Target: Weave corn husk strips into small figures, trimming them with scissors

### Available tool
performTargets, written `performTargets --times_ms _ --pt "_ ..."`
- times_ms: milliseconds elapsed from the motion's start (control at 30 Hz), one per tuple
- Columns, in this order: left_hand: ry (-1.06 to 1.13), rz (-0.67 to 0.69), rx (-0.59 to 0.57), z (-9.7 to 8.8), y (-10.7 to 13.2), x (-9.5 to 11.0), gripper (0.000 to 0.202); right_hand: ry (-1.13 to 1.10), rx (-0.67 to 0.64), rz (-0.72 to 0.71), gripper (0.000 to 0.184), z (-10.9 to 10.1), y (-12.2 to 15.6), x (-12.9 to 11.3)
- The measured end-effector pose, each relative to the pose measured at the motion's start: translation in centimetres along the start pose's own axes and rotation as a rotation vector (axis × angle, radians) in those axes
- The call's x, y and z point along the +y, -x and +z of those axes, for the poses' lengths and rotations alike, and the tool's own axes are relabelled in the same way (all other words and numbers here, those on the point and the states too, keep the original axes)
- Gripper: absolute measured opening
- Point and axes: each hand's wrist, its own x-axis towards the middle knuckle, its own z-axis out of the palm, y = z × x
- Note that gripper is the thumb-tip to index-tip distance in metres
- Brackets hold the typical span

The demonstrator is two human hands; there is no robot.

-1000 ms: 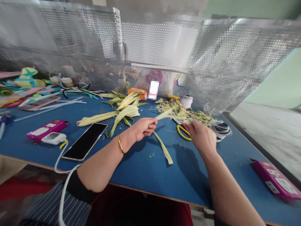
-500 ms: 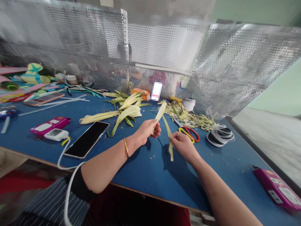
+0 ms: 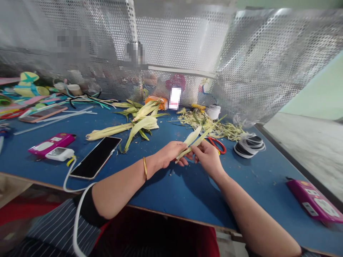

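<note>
My left hand [image 3: 173,152] and my right hand [image 3: 207,157] meet over the middle of the blue table [image 3: 160,185]. Both pinch the same pale yellow-green corn husk strip [image 3: 193,141], which slants up and to the right from between the fingers. A gold bangle sits on my left wrist. Behind the hands lie a bundle of whole corn husks [image 3: 134,123] and a heap of shredded husk scraps [image 3: 214,126]. Red and yellow scissors [image 3: 218,144] lie just beyond my right hand.
A black phone [image 3: 96,157] with a white cable lies at the left, beside a pink device [image 3: 50,142] and a white one [image 3: 59,153]. Coiled tape [image 3: 249,146] sits right of the scissors. Another pink device [image 3: 313,205] lies at the far right. Perforated metal screens [image 3: 241,60] wall the back.
My hands have come together; the strip, earlier split and hanging between separated hands, is now held by both close in front of me, pointing up to the right.
</note>
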Motion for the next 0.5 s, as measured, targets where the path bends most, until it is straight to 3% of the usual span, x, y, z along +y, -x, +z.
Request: performTargets --times_ms 233,500 --pt "-0.027 0.016 -0.019 -0.10 -0.13 -0.04 0.029 -0.005 0.024 -0.011 0.023 -0.30 -0.19 -0.08" --pt "-0.003 0.058 0.072 -0.33 -0.55 -0.41 0.024 -0.152 0.030 0.022 0.024 -0.86 -0.37 -0.86"
